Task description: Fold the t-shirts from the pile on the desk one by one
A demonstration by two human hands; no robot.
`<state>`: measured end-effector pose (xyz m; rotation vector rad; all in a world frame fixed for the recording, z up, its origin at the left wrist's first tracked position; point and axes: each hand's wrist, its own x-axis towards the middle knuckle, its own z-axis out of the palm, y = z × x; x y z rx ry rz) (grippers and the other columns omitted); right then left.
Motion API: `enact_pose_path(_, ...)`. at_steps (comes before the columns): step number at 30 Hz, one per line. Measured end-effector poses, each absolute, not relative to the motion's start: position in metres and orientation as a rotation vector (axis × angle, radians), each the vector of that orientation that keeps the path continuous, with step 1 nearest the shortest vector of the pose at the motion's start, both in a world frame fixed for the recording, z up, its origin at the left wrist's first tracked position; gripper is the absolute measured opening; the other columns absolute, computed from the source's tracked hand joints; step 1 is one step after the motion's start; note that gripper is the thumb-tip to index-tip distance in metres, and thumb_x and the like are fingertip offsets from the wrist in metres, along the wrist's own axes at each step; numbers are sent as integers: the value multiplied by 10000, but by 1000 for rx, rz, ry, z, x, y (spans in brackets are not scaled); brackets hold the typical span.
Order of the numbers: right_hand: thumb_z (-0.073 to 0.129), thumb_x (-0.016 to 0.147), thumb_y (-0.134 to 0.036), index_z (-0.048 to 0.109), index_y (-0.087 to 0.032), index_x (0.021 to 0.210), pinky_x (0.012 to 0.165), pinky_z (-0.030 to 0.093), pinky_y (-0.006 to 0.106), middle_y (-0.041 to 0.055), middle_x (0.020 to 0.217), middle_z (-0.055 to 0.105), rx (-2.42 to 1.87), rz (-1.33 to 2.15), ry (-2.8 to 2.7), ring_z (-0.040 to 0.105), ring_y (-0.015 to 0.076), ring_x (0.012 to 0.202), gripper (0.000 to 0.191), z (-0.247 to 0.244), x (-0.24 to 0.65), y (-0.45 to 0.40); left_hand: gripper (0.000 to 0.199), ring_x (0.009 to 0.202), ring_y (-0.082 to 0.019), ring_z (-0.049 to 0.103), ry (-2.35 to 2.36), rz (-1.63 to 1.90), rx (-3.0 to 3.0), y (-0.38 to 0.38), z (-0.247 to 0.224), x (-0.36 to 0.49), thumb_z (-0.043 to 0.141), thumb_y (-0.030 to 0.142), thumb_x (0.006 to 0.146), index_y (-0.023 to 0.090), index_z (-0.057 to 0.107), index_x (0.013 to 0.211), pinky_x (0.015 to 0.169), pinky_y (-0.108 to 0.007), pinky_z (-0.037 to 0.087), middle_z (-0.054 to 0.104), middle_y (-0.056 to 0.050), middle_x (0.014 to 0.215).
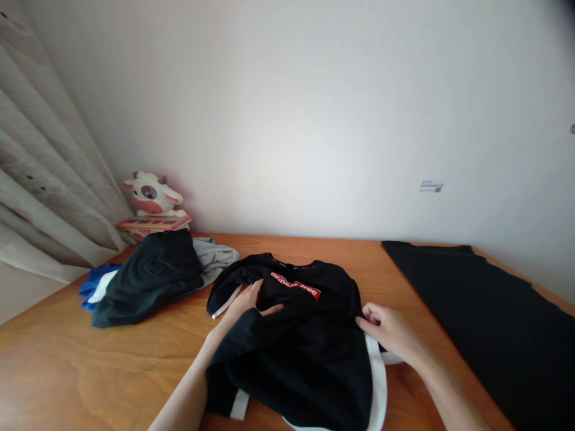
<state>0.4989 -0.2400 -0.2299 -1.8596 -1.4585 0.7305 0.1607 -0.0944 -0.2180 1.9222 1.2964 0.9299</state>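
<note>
A black T-shirt (305,347) with white trim and a red printed label with white lettering (295,285) lies on the wooden table in front of me. Its neckline faces the wall, and the lower part is rumpled with a fold bulging up on the left. My left hand (247,302) rests on the shirt's left side, thumb and fingers spread apart; some fingertips are hidden by cloth. At the right side seam, above the white trim, my right hand (386,326) pinches the shirt's edge between thumb and fingers.
On the left lies a pile of clothes: a dark garment (150,278), a grey one (213,257) and a blue and white one (96,284). A cow toy with a keyboard (155,206) stands behind them near the curtain (40,149). Black cloth (485,317) covers the table's right side.
</note>
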Motion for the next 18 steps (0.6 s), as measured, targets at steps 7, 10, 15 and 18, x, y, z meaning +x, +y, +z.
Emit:
enact_pose_path(7, 742, 739, -664, 591, -296, 1142, 900, 565, 373, 95, 1200, 737, -1394, 665, -700, 701, 257, 1119, 566, -227, 536, -236, 513, 685, -200, 582, 1227, 900, 1986, -93, -220, 163, 706, 194, 632, 195, 661, 1143, 678, -285, 417, 603, 22, 726)
enact_pose_path(10, 728, 741, -702, 534, -319, 1331, 1117, 445, 431, 116, 1498, 551, -1422, 438, -676, 507, 281, 1397, 730, -239, 543, -230, 451, 704, -192, 565, 1150, 917, 1989, -97, -219, 168, 680, 219, 684, 185, 660, 1134, 672, -278, 413, 598, 19, 739)
enact_pose_path(15, 724, 731, -701, 708, -223, 1025, 952, 520, 444, 117, 1075, 745, -1665, 389, -1084, 676, 301, 1036, 562, -247, 514, -228, 176, 775, -222, 600, 1093, 864, 2024, -100, -223, 175, 716, 343, 731, 201, 674, 827, 719, -302, 445, 669, -42, 821)
enact_pose_path(18, 746, 755, -625, 746, -251, 935, 757, 515, 360, 48, 859, 745, -1697, 464, -1417, 669, 246, 802, 416, -238, 486, -232, 276, 806, -233, 641, 1023, 829, 1820, -100, -220, 178, 730, 448, 761, 194, 666, 849, 713, -294, 474, 693, -36, 813)
